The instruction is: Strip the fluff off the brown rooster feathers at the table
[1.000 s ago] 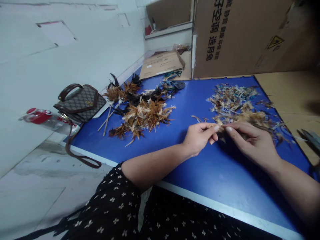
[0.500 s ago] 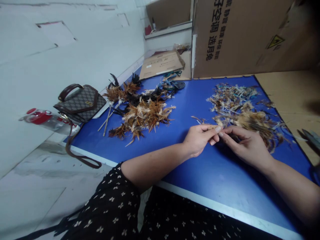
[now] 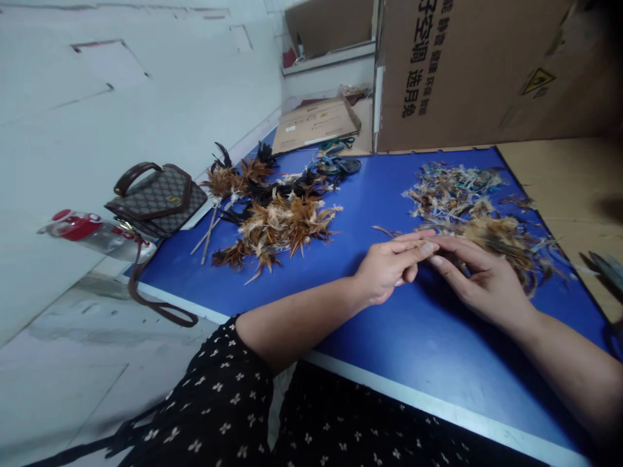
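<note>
Over the blue table, my left hand [image 3: 392, 266] is closed in a pinch, its thumb pressed on a small tan feather [image 3: 415, 246] mostly hidden by the fingers. My right hand [image 3: 479, 275] meets it fingertip to fingertip, thumb and forefinger bent together; what lies between them is too small to make out. Just behind and under the right hand spreads a loose pile of tan, brown and whitish feathers [image 3: 491, 233]. To the left of my hands lies a heap of brown and black feather bunches [image 3: 287, 224].
A patterned handbag [image 3: 163, 201] and a red-capped bottle [image 3: 92, 233] are at the left edge. Flattened cardboard [image 3: 316, 123] lies at the back, near blue-green straps [image 3: 338, 162]. A large cardboard panel [image 3: 467, 78] stands behind; dark scissors-like tools [image 3: 606, 269] lie far right.
My left fingers have shifted slightly, with the forefinger now stretched further along my right fingertips. The right forefinger has moved a little up and left. The feather heaps stay put.
</note>
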The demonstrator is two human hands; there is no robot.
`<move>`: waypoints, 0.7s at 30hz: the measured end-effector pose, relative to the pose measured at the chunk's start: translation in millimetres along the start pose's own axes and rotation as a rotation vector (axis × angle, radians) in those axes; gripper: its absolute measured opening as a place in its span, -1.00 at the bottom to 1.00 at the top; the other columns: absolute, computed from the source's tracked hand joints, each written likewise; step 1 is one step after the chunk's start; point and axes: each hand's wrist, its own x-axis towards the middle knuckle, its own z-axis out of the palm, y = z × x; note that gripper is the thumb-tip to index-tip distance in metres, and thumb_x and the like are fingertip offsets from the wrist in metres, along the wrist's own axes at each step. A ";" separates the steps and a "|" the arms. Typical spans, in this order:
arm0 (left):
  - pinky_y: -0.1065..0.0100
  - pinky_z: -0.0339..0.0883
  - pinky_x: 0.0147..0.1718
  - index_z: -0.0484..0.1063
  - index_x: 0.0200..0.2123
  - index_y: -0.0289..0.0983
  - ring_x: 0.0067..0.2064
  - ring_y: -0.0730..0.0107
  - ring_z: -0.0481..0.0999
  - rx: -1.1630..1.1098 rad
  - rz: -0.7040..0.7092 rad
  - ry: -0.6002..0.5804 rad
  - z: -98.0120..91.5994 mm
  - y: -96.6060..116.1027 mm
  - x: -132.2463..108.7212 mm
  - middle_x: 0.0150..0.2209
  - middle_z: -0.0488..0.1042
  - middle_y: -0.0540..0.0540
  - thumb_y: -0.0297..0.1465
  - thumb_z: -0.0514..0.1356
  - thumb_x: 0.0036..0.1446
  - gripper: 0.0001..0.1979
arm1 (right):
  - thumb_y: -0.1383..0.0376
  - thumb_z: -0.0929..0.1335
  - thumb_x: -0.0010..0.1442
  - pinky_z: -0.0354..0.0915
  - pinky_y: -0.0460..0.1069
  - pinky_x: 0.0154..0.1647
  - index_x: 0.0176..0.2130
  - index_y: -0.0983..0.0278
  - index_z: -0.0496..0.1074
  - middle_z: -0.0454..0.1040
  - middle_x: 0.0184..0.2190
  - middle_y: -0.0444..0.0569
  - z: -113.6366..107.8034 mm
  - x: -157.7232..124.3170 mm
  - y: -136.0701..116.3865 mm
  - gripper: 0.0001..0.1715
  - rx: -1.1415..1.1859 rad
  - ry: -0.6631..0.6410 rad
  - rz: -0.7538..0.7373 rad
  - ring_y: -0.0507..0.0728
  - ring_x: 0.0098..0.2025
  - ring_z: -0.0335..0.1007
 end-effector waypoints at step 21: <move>0.37 -0.02 -0.52 0.72 -0.03 -0.34 -0.51 0.57 0.22 0.120 -0.041 0.009 -1.0 -12.9 -0.2 -0.52 0.32 0.11 0.15 0.50 0.14 -0.33 | -0.42 0.43 0.34 0.32 -0.04 -0.27 -0.37 0.27 0.58 0.54 -0.47 -0.06 -9.7 4.8 -15.0 -0.17 0.085 -0.172 0.357 0.08 -0.40 0.39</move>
